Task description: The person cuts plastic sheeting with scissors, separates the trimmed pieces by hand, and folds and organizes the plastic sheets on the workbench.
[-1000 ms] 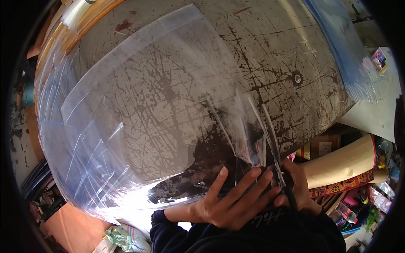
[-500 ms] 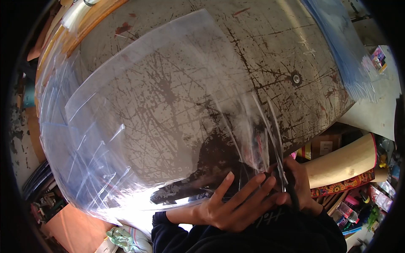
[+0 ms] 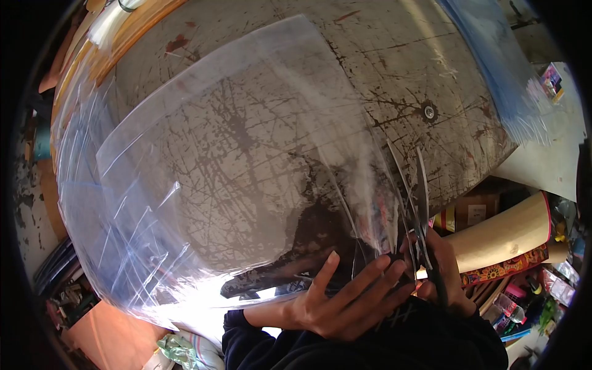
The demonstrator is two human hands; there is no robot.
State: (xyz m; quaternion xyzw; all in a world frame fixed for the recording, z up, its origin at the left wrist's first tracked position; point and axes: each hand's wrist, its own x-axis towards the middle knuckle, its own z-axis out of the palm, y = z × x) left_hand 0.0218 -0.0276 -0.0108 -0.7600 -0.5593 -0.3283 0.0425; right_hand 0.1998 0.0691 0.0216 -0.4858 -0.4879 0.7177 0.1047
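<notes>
A large clear plastic sheet lies over the worn tabletop, its near right part creased and glossy. My left hand is spread at the sheet's near edge, with the fingers apart and pointing right. Black-handled scissors are in my right hand, blades parted and pointing away from me. The blades stand along the sheet's right edge; whether plastic lies between them I cannot tell. Fingers of the right hand partly hide the handles.
Layered clear plastic hangs over the table's left edge. Bluish plastic strips lie at the far right. A rolled beige mat and assorted small goods are below on the right. A bolt head sits in the tabletop.
My right hand and the scissors have shifted slightly right, and the blades stand wider apart. My left hand has hardly moved.
</notes>
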